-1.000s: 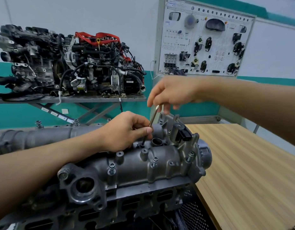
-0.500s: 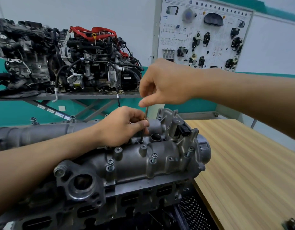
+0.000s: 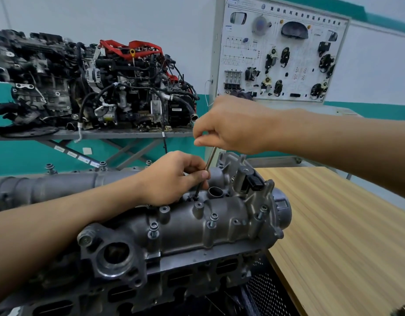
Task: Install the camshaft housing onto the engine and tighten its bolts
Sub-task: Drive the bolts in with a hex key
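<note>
Bolt-tightening step, apparently: the right hand [image 3: 233, 126] pinched the thin tool [image 3: 210, 157] at its top, and the left hand [image 3: 174, 179] pinched its shaft over a bolt [image 3: 196, 197] on the camshaft housing [image 3: 185, 226]. The next move probably called for twisting with the tip seated.

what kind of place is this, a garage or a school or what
Probably a car-mechanics training workshop: a complete engine sits on a stand, a teaching board of car electrical parts stands beside it, and the left hand and right hand hold a key on a camshaft housing.
</note>
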`<act>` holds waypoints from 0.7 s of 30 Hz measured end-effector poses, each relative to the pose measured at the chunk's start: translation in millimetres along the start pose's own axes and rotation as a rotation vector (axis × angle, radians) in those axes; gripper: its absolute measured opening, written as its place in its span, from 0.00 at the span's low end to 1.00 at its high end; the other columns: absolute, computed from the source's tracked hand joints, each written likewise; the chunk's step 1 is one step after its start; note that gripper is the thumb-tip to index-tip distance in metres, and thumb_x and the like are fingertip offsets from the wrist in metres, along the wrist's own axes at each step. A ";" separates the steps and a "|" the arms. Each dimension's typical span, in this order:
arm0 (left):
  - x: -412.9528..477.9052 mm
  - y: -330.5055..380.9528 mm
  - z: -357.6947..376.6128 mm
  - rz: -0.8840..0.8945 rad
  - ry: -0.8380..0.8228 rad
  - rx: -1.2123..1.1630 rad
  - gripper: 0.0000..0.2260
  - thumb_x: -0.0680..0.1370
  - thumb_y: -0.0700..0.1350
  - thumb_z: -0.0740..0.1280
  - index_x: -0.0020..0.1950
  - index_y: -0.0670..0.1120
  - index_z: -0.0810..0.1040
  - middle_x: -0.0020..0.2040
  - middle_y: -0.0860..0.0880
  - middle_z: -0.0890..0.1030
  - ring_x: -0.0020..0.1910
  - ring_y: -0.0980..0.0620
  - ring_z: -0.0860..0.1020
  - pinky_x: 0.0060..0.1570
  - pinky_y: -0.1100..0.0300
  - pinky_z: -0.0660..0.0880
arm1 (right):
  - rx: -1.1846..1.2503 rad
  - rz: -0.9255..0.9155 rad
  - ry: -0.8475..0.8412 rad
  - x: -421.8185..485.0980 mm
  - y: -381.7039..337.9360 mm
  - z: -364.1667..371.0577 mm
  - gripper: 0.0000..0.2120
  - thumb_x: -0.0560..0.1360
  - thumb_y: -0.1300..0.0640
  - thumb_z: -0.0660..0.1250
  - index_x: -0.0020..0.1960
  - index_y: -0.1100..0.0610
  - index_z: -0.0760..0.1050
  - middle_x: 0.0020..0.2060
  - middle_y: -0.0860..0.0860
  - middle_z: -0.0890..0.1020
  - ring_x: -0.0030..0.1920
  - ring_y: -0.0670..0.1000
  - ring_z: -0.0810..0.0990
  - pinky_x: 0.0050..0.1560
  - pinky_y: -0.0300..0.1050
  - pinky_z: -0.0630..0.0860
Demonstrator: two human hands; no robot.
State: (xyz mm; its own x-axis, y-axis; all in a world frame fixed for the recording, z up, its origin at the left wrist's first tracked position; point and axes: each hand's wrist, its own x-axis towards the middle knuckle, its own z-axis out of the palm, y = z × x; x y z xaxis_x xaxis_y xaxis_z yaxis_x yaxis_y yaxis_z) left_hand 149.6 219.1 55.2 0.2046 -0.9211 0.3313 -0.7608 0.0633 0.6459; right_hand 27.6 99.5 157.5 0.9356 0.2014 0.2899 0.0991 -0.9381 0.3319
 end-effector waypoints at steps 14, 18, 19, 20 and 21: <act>-1.8 -5.1 -3.1 0.032 0.033 -0.029 0.08 0.81 0.40 0.68 0.44 0.41 0.82 0.32 0.56 0.83 0.21 0.67 0.72 0.24 0.77 0.64 | 0.375 0.468 -0.138 13.6 -15.1 11.3 0.11 0.78 0.57 0.64 0.55 0.59 0.82 0.37 0.53 0.85 0.31 0.49 0.78 0.26 0.35 0.73; -2.3 -3.2 -5.0 0.007 0.054 -0.040 0.08 0.81 0.40 0.67 0.45 0.39 0.83 0.29 0.58 0.82 0.20 0.68 0.71 0.23 0.78 0.64 | 0.342 0.219 -0.245 0.3 -4.8 -10.8 0.13 0.76 0.48 0.71 0.57 0.52 0.81 0.34 0.40 0.85 0.34 0.38 0.81 0.37 0.30 0.74; -2.1 -1.4 -5.3 -0.004 0.049 -0.044 0.08 0.81 0.40 0.67 0.45 0.39 0.83 0.33 0.55 0.84 0.20 0.68 0.72 0.23 0.77 0.64 | 0.315 0.177 -0.266 -3.4 -0.6 -12.4 0.15 0.76 0.48 0.72 0.60 0.52 0.80 0.39 0.41 0.86 0.38 0.36 0.81 0.41 0.29 0.75; -1.9 0.6 -5.4 -0.011 0.036 -0.046 0.08 0.81 0.40 0.67 0.45 0.39 0.82 0.36 0.52 0.85 0.20 0.68 0.72 0.23 0.77 0.64 | 0.289 0.137 -0.264 -6.9 3.6 -11.9 0.16 0.76 0.48 0.72 0.61 0.52 0.79 0.45 0.43 0.86 0.42 0.33 0.80 0.45 0.28 0.74; -1.7 2.4 -5.4 -0.013 0.019 -0.046 0.08 0.81 0.40 0.67 0.46 0.39 0.82 0.37 0.51 0.85 0.20 0.67 0.72 0.23 0.76 0.64 | 0.245 0.094 -0.251 -9.8 5.8 -10.0 0.14 0.77 0.48 0.70 0.61 0.52 0.80 0.47 0.43 0.85 0.44 0.32 0.79 0.48 0.29 0.74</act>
State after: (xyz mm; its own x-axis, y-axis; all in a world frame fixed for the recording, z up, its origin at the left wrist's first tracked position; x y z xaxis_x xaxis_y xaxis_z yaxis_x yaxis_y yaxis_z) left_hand 150.7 222.9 59.8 0.2264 -0.9147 0.3348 -0.7291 0.0688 0.6809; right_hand 15.7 94.9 165.5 0.9955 0.0644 0.0692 0.0588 -0.9950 0.0802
